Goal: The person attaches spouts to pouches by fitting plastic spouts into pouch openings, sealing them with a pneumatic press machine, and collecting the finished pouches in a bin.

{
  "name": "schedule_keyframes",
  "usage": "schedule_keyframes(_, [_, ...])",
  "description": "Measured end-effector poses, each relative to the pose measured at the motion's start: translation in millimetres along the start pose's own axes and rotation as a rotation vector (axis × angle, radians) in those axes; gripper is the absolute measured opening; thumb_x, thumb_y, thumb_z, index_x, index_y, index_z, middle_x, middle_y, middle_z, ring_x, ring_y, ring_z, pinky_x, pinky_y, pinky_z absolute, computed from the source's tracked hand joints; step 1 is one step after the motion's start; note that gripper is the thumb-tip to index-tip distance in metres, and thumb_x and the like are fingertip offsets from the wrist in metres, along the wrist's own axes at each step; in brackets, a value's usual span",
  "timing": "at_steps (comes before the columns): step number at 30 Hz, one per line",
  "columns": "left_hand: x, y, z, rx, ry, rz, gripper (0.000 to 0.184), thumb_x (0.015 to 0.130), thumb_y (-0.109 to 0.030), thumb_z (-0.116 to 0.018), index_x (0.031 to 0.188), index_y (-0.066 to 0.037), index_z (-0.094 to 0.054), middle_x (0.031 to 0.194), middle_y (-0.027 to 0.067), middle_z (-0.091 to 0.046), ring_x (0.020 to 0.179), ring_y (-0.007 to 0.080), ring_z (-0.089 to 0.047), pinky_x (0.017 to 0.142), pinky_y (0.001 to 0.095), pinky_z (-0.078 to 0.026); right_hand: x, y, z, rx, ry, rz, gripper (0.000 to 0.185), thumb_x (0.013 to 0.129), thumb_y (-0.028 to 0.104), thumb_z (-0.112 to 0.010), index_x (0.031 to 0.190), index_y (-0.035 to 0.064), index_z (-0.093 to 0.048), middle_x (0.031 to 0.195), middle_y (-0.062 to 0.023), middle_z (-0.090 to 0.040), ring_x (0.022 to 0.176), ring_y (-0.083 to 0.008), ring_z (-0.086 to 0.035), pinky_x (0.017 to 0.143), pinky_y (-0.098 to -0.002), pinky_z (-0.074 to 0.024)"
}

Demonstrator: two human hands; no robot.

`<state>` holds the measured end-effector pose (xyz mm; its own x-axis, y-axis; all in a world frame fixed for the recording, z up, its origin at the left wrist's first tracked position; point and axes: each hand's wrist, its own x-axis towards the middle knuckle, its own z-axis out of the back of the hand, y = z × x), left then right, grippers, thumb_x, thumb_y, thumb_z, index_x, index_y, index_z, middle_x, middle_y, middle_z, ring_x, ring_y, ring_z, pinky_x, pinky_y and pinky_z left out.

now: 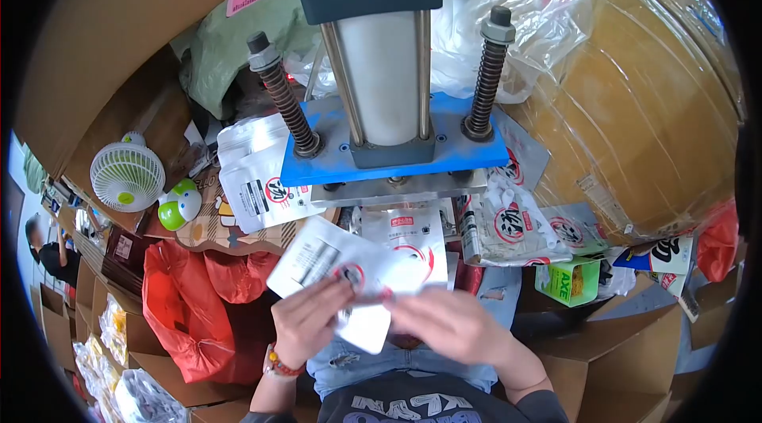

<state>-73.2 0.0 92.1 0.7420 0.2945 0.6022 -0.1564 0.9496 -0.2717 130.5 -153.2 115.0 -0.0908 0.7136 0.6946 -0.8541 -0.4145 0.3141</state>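
My left hand (311, 320) is closed on a white printed pouch (311, 258) with a barcode-like panel and a red round mark, tilted in front of the press. Another white piece (363, 331) hangs below, between my hands; whether it belongs to the same pouch I cannot tell. My right hand (454, 326) reaches in from the right, its fingertips by the pouch's edge and smeared by motion. Behind them, a pouch with red print (409, 224) lies under the blue plate (468, 155) of a press with a white cylinder (384, 78) and two spring-wrapped posts.
More printed pouches (266, 185) lie left of the press, and a bagged stack (512, 224) lies right. A small fan (127, 175) stands left, above red plastic bags (184, 308). Large taped cardboard (635, 121) fills the right; open boxes (627, 355) stand below. Another person (57, 258) is far left.
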Motion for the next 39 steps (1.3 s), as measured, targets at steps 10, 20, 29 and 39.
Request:
schedule_keyframes(10, [8,6,-83,-0.795,0.388,0.815,0.019,0.093,-0.014,-0.069,0.094,0.004,-0.075,0.082,0.0014,-0.074,0.072,0.0049,-0.064,0.064,0.0232,-0.052,-4,-24,9,-0.049,-0.181,-0.538,0.052,0.077,0.017,-0.082,0.123,0.0013,-0.063,0.117,-0.0152,-0.065,0.106,-0.0323,-0.061,0.093,-0.0392,-0.0475])
schedule_keyframes(20, [43,29,-121,-1.416,0.001,1.083,0.024,0.093,-0.008,-0.068,0.112,0.006,-0.067,0.101,0.0107,-0.073,0.083,0.0154,-0.071,0.073,0.0291,-0.059,-70,-160,-12,-0.636,0.055,-0.784,0.042,0.087,0.002,-0.058,0.129,0.0036,-0.055,0.119,-0.0192,-0.056,0.109,-0.0386,-0.055,0.092,-0.0474,-0.0469])
schedule_keyframes(29, [-8,149,-80,0.492,0.154,0.429,0.084,0.081,-0.053,-0.074,0.146,-0.009,-0.043,0.153,0.0176,-0.040,0.144,0.0368,-0.032,0.115,0.0604,-0.020,-81,-140,-6,-0.410,-0.075,-0.859,0.038,0.077,0.002,-0.070,0.113,0.0054,-0.058,0.104,-0.0165,-0.060,0.102,-0.0398,-0.057,0.085,-0.0452,-0.0482])
schedule_keyframes(39, [-37,91,-41,-0.066,-0.195,0.581,0.028,0.075,0.009,-0.066,0.098,-0.003,-0.076,0.097,0.0140,-0.075,0.085,0.0244,-0.074,0.071,0.0288,-0.056,-51,-75,30,1.041,-0.622,-0.831,0.033,0.090,0.000,-0.065,0.120,0.0048,-0.050,0.116,-0.0136,-0.062,0.100,-0.0225,-0.065,0.093,-0.0342,-0.0517])
